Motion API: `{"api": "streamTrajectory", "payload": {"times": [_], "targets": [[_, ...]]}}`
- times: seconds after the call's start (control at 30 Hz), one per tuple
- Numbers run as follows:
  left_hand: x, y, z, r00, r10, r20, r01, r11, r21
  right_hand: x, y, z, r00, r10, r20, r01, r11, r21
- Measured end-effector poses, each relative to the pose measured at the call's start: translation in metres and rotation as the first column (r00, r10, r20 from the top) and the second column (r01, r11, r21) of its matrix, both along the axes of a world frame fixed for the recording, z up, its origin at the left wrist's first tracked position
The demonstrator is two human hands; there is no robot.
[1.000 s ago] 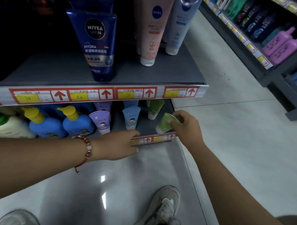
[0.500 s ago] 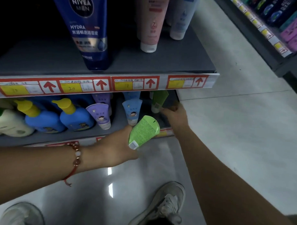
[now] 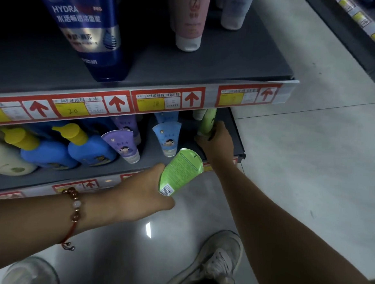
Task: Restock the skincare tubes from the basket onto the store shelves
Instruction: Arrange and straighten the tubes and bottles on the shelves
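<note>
The dark grey metal upper shelf (image 3: 206, 64) with its red-and-white price strip (image 3: 141, 102) spans the view above both hands, carrying a tall dark blue plastic tube (image 3: 94, 36) and a pink plastic tube with a white cap (image 3: 189, 20). Below it, the grey lower shelf (image 3: 236, 130) holds the goods that the fingers reach toward.

Far to the left of the fingers stand two blue plastic bottles with yellow pump tops (image 3: 80, 146), then a purple squeeze tube (image 3: 122, 145) and a light blue squeeze tube (image 3: 167, 139), both standing cap-down.

The left hand (image 3: 142, 195), a beaded bracelet (image 3: 76, 208) on its wrist, grips a flat green plastic skincare tube (image 3: 181, 171) in front of the lower shelf's edge; its fingers are curled round the tube's lower end, hidden behind it, and the crimped end tilts up and to the right, just below the light blue tube.

The right hand (image 3: 217, 143) reaches into the right end of the lower shelf, its fingers wrapped round a second, pale green skincare tube (image 3: 207, 123) that stands almost upright on the shelf, its top partly behind the price strip. A white cap (image 3: 199, 113) shows just left of it.

Two pale sneakers (image 3: 212, 266) stand on the glossy floor beneath the arms.
</note>
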State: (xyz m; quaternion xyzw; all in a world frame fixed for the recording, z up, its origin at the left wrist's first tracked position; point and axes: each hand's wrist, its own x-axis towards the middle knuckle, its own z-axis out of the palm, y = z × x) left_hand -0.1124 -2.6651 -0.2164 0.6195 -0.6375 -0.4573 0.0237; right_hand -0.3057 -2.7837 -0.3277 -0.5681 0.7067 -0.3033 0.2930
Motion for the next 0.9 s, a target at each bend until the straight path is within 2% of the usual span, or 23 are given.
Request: {"api": "streamTrajectory", "payload": {"times": [0.13,0.23,0.53,0.77,0.83,0.9], "targets": [[-0.008,0.002,0.003,0.999,-0.016,-0.032,0.016,1.000,-0.006,-0.006,0.005,-0.004,0.986,0.080,-0.147,-0.079,0.997,0.012],[-0.009,0.003,0.005,0.999,-0.024,-0.027,0.024,1.000,-0.013,-0.008,0.006,-0.006,0.975,0.119,-0.188,-0.121,0.993,0.004],[-0.007,0.004,0.000,1.000,-0.012,-0.020,0.013,1.000,0.023,0.003,-0.013,-0.004,0.985,0.016,-0.174,-0.004,0.997,0.072],[-0.014,-0.004,-0.003,0.999,0.025,-0.040,-0.023,0.999,0.034,0.000,-0.016,0.002,0.984,0.040,-0.175,-0.008,0.984,0.178],[-0.016,-0.005,-0.002,0.997,0.043,-0.059,-0.040,0.998,0.052,-0.004,-0.009,0.007,0.993,0.008,-0.121,0.009,0.990,0.139],[-0.019,-0.007,-0.003,0.993,0.080,-0.089,-0.073,0.995,0.074,-0.008,0.006,0.018,0.992,-0.125,-0.010,0.125,0.987,0.102]]}}
